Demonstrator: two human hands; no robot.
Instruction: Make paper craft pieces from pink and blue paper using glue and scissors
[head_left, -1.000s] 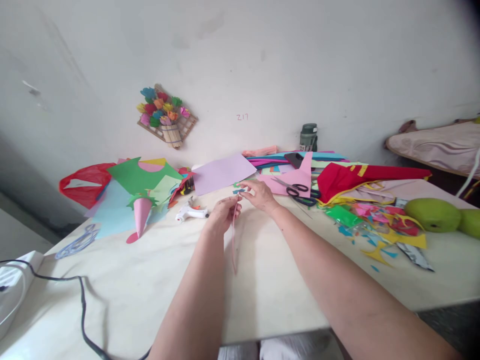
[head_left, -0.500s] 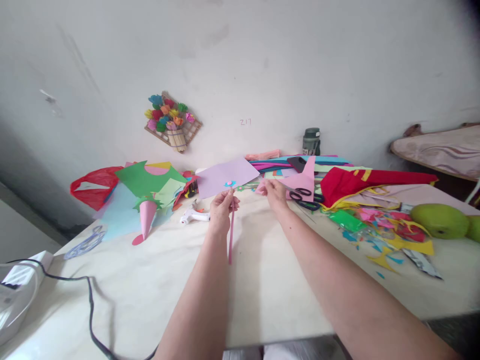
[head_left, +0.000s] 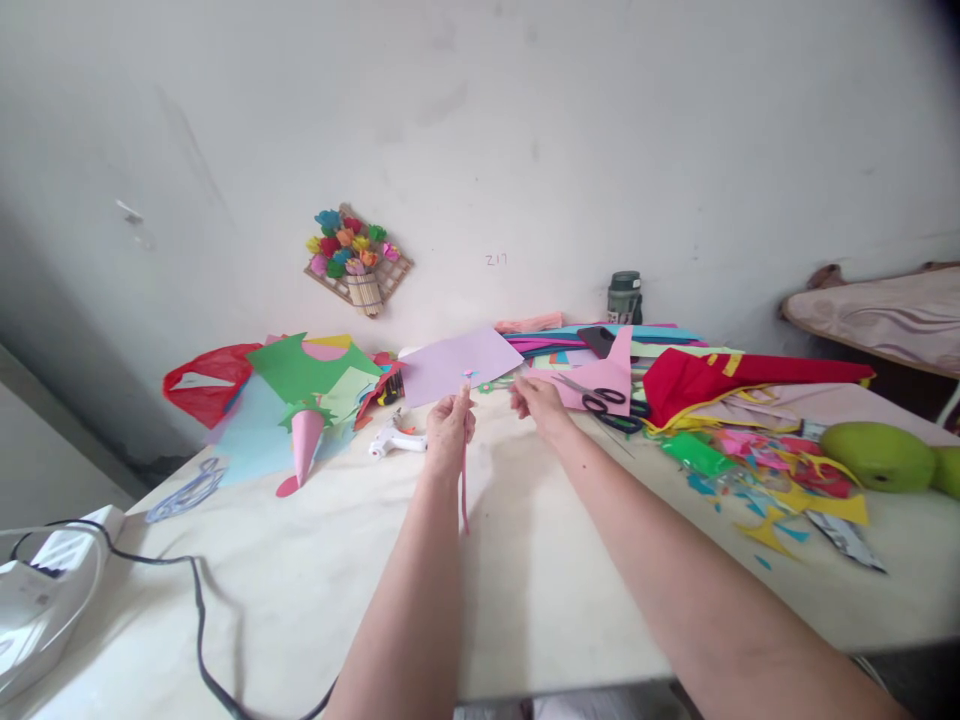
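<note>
My left hand (head_left: 452,428) is closed on a thin pink strip (head_left: 464,495) that hangs down over the table. A small blue and pink flower (head_left: 470,374) shows just above its fingertips. To the right, my right hand (head_left: 535,402) has its fingers pressed together; whatever they hold, if anything, is too small to make out. Black-handled scissors (head_left: 606,400) lie on pink paper (head_left: 619,372) just beyond that hand. Behind the hands lies a lilac sheet (head_left: 459,362), with small green flower pieces (head_left: 486,387) near its right corner.
A white glue gun (head_left: 396,441) and a pink cone (head_left: 306,442) lie left of my hands. On the right are red cloth (head_left: 690,380), paper scraps (head_left: 772,500) and a green fruit (head_left: 874,455). A black cable (head_left: 199,600) crosses the left side.
The flower above my left hand is now seen more edge-on. My right hand has moved slightly left, and the pink piece at its fingers no longer shows. The view has tilted up slightly.
</note>
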